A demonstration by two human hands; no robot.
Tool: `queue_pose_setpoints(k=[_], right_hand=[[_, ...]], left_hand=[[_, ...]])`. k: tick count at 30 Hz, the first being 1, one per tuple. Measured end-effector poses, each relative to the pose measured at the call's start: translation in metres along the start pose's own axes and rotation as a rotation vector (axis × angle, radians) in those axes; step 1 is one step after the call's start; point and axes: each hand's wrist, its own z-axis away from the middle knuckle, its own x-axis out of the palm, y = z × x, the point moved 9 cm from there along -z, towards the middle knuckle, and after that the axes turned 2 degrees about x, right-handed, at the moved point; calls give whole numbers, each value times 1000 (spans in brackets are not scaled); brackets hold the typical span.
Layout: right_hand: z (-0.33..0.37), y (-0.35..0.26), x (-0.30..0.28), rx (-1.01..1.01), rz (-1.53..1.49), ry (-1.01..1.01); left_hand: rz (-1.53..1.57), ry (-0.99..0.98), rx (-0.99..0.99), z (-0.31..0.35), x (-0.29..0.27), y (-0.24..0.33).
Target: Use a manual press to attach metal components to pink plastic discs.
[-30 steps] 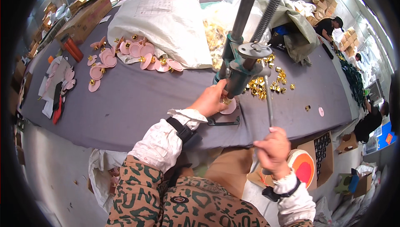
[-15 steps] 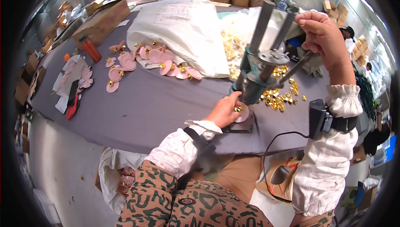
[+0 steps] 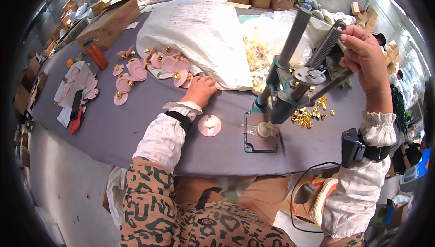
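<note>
Pink discs [image 3: 137, 69] lie beside a white sack [image 3: 195, 38], the left grip [image 3: 199, 92] at their right end — closed on one or not, I cannot tell. A lone pink disc [image 3: 204, 128] lies on the worktop [image 3: 231, 106] before it, likely light, thin and stiff, best pinched by its rim; past the green press [image 3: 283, 110], near its lever [image 3: 333, 84], the right grip [image 3: 362, 50] curls — its hold unclear.

Hand press [image 3: 280, 110]: one, by the front edge of the table [image 3: 131, 133]
Lone pink disc [image 3: 209, 132]: one, near the front edge
Piled pink discs [image 3: 136, 69]: over ten, left of the middle; overlap hides the exact number
Gold pieces [image 3: 302, 119]: well over ten, heaped toward the right edge
White sack [image 3: 199, 43]: one, toward the far edge
Orange cylinder [image 3: 95, 55]: one, toward the left edge
</note>
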Motion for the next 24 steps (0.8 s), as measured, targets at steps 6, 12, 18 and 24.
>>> queue_pose_setpoints(k=[6, 12, 18, 24], right_hand=[[-8, -4, 3, -41, 20, -41], [-42, 7, 13, 42, 34, -69], [-52, 14, 9, 67, 51, -39], [80, -1, 7, -234, 0, 104]], left_hand=[[1485, 40, -716, 4, 33, 62], [1085, -61, -630, 0, 42, 138], [818, -4, -508, -14, 48, 150], [713, -29, -500, -3, 40, 139]])
